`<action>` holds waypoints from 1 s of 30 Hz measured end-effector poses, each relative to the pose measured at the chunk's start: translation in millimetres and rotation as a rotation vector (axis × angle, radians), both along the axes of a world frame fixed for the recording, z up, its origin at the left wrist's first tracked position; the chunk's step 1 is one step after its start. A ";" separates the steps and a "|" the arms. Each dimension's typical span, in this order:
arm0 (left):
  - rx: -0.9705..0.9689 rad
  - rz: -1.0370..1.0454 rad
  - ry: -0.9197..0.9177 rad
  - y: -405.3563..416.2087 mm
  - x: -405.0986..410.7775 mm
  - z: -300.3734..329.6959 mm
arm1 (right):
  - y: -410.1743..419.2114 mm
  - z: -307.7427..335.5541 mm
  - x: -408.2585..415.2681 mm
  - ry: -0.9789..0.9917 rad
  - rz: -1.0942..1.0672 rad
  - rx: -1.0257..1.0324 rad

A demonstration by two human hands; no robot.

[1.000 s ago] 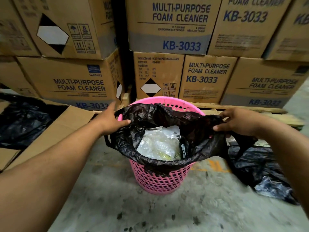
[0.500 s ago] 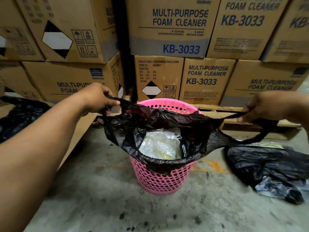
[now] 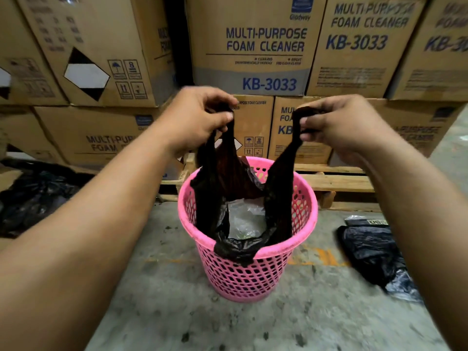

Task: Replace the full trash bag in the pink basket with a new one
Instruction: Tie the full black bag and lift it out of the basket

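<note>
A pink mesh basket [image 3: 253,272] stands on the concrete floor in front of me. Inside it sits a black trash bag [image 3: 225,188] with clear plastic waste [image 3: 247,219] showing through its mouth. My left hand [image 3: 200,117] is shut on the bag's left handle, raised above the basket. My right hand [image 3: 336,122] is shut on the right handle at the same height. Both handles are stretched up tight, and the bag's front edge still hangs over the basket's near rim. A folded black bag [image 3: 372,252] lies on the floor to the right.
Stacked cardboard boxes [image 3: 253,46] marked foam cleaner rise right behind the basket on a wooden pallet [image 3: 339,183]. At the left, an open carton holds more black plastic [image 3: 35,196]. Bare concrete floor [image 3: 228,325] lies in front of the basket.
Both hands pulled the bag's rim off the basket's sides, then rose and came closer together above the basket, drawing the handles up.
</note>
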State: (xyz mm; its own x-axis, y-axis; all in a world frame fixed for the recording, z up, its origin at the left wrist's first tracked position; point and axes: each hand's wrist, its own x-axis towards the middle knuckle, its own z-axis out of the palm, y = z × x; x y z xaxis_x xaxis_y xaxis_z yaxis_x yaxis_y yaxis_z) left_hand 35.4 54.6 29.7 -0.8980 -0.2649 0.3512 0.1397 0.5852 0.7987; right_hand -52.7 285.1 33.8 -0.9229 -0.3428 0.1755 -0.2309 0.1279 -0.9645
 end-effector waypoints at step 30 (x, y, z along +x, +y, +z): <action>-0.118 0.071 0.244 47.0 -29.4 -22.3 | -52.5 -115.4 -15.2 -0.051 0.069 -0.179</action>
State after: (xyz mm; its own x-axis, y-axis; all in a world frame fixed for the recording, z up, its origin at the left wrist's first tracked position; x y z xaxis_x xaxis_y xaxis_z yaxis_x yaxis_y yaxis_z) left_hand 6.0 101.5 7.5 -0.7637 -0.2684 0.5871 0.2752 0.6874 0.6722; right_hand -67.9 232.6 -81.6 -0.9076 -0.3728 0.1932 -0.1836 -0.0615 -0.9811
